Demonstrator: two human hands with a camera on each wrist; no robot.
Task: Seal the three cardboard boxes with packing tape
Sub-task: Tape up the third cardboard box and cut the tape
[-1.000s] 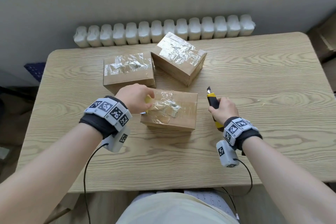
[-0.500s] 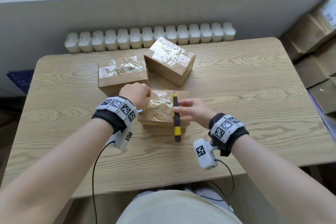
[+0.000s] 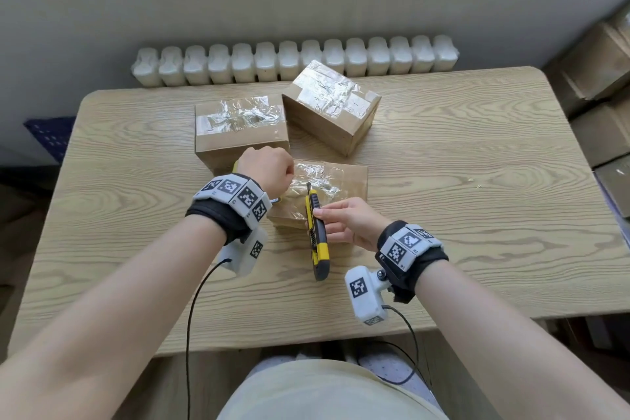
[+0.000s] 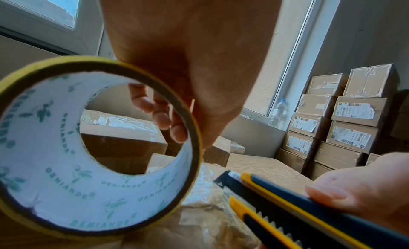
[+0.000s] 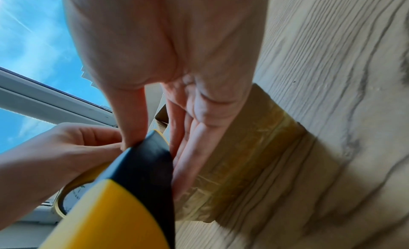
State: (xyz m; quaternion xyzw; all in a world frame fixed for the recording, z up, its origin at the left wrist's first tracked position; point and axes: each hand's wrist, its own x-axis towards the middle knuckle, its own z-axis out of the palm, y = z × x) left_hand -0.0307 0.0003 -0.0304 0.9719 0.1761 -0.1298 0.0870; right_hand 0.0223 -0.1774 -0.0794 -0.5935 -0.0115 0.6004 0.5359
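Observation:
Three cardboard boxes with clear tape on their tops sit on the wooden table: a near box [image 3: 344, 181], a left box [image 3: 235, 136] and an angled far box [image 3: 332, 106]. My left hand [image 3: 266, 174] grips a roll of packing tape [image 4: 88, 147] at the near box's left end. My right hand [image 3: 344, 220] pinches a yellow and black utility knife [image 3: 317, 232] between thumb and fingers, its blade [image 4: 223, 179] extended over the near box's taped top, pointing toward the tape roll [image 5: 66, 196].
A white radiator [image 3: 293, 58] runs behind the table [image 3: 477, 181]. Stacked cardboard cartons [image 3: 600, 85] stand at the right, some labelled [image 4: 352, 112]. A water bottle [image 4: 276, 114] is on the window sill. The table's right half is bare wood.
My right hand has carried the knife from the table's right of the near box to over that box, close to my left hand. The left hand stays on the tape roll.

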